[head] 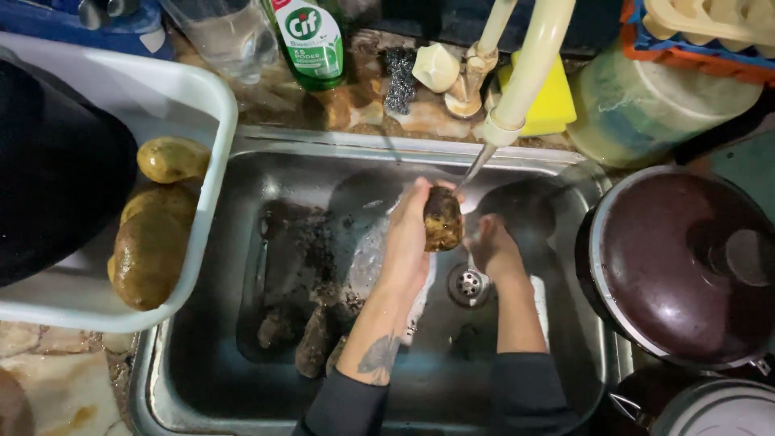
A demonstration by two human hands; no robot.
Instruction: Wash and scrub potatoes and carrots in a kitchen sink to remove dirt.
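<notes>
The left hand (408,242) grips a muddy potato (442,218) under the stream from the tap (517,89), over the steel sink (323,157); this looks like the rinsing step. The right hand (494,250), at three o'clock from the potato, seems loosely cupped and empty, though the dim light blurs it. Rubbing off the remaining dirt would call for turning the potato. Washed potatoes (153,242) sit in a white tub (211,186) at nine o'clock.

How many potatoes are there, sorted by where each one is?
Potato under the tap stream, held in the left hand: 1
Washed potatoes in the white tub: 3
Dirty ones lying in the sink: at least 3
Total: at least 7
</notes>
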